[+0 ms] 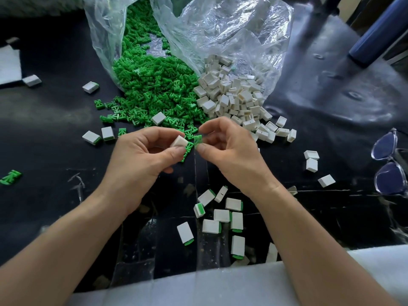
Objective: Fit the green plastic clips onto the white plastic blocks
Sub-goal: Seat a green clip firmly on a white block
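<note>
My left hand (141, 153) pinches a white plastic block (178, 141) between thumb and fingers. My right hand (229, 149) pinches a green plastic clip (198, 140) just right of the block, a small gap between them. Behind the hands lies a heap of green clips (150, 85) spilling from a clear bag, and to its right a heap of white blocks (234, 96). Several white blocks with green clips fitted (229, 217) lie on the black table between my forearms.
Clear plastic bags (220, 29) stand open at the back. Clear-framed glasses (388, 166) lie at the right edge. More fitted blocks (99, 135) and loose clips (11, 176) are scattered at the left. A white sheet (220, 288) covers the near table edge.
</note>
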`<state>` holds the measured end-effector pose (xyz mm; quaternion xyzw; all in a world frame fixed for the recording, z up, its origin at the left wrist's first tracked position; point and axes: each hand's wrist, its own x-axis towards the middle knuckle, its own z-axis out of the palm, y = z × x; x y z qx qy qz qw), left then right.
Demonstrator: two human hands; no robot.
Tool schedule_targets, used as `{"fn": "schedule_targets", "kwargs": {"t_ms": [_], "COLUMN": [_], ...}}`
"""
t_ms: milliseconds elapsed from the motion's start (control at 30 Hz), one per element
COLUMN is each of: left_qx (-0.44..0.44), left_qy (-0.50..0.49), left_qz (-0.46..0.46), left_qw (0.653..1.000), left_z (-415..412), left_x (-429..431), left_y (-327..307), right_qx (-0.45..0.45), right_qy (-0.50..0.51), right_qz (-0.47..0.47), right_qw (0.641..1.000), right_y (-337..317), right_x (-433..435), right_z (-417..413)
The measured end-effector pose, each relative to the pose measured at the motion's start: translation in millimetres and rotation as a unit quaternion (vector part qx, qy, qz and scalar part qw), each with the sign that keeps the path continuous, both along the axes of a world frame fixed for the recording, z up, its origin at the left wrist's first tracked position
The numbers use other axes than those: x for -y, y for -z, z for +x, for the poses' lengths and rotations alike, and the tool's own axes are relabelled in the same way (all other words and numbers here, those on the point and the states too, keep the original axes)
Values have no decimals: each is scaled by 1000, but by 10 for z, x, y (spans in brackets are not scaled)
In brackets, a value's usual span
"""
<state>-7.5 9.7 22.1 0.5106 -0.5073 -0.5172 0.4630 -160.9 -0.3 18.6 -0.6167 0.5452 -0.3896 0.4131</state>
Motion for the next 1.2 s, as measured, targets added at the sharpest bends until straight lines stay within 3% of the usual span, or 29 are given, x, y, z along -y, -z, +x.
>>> {"fn": "schedule_targets", "kwargs": {"t_ms": [800, 967, 1133, 1200], "left_qx": [3, 2, -1, 1], "left_qy": [31, 31, 34, 36], "left_qz": [45, 48, 46, 43], "left_qw": [999, 998, 998, 998], "left_z": [-4, -7, -7, 1], "left_x": [-14, -12, -10, -15], "left_y": [6, 5, 10, 11], "right_qx": [142, 92, 123, 92], "right_qy": [10, 0, 31, 31], "right_qz": [29, -1, 25, 5], "right_qw": [989, 996, 992, 995], "right_y": [-103, -95, -63, -54], "right_x": [-28, -24, -14, -13], "right_z": [-16, -25, -8, -5]}}
